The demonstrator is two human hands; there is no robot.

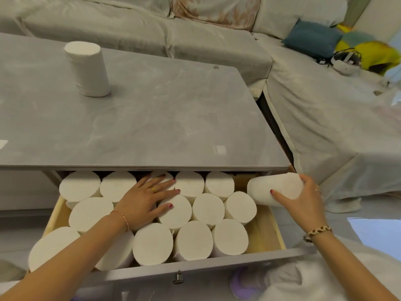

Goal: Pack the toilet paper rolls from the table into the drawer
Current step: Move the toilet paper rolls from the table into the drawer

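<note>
In the lower half of the frame, the open drawer (273, 227) is packed with upright toilet paper rolls (208, 208), their flat white ends facing up in three staggered rows. Your left hand (144, 199) lies flat on top of them near the middle of the back rows, its fingers (168, 193) spread wide and gripping nothing, palm pressed on the roll tops. At the right end of the drawer, your right hand (303, 200) holds one roll on its side (274, 189), fingers wrapped around its far end and the thumb along its near side; this roll hangs over the bare gap at the drawer's back right corner, just beside the last upright rolls. You wear a ring and a thin cord on the left hand and wrist, a beaded bracelet on the right wrist. In the upper left of the frame, one more roll (87, 69) stands alone on the grey desk (162, 118), well apart from the drawer. A covered sofa (195, 40) runs behind the desk.
</note>
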